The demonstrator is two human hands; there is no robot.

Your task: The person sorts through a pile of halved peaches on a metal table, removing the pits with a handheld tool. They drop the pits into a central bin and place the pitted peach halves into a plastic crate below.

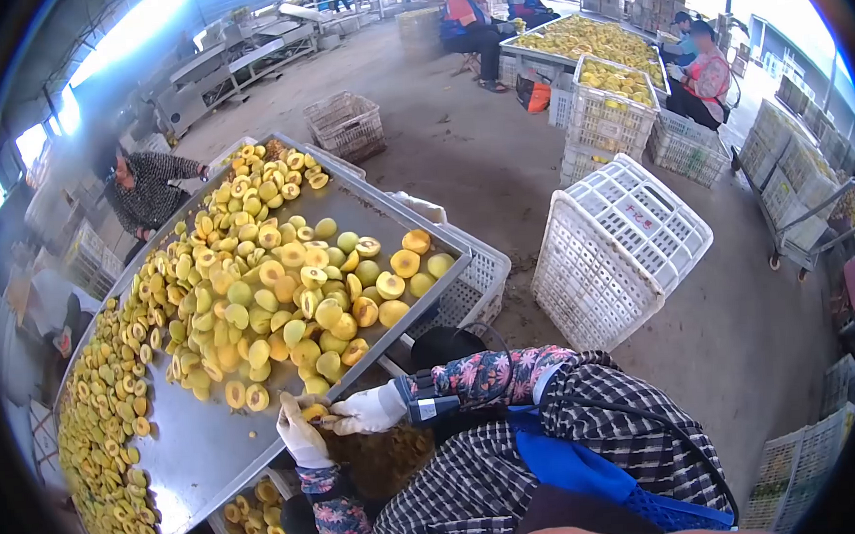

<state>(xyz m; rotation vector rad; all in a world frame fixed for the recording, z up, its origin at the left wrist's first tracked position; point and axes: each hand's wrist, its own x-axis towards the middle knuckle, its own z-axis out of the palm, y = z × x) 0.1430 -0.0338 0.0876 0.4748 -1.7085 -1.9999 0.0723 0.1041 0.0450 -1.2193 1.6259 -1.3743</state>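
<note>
My left hand [304, 436], in a pale glove, is closed around a yellow peach half [313, 411] over the near edge of the metal table [189, 429]. Beside it, touching or almost touching the fruit, is my gloved right hand [369, 411]. Its fingers are pinched together, and whatever they grip is too small to make out. Many yellow-green peach halves [254, 286] are spread over the tabletop, some with the cut face up. Below my hands a crate of peach halves [252, 518] stands partly under the table, next to a container of brownish bits [385, 463].
A white crate [620, 247] stands tilted on the floor to the right, another white crate [481, 274] by the table corner. Across the table a person [148, 190] works. Farther back, several people sit around a second fruit table [522, 49]. A loaded cart [790, 180] stands far right.
</note>
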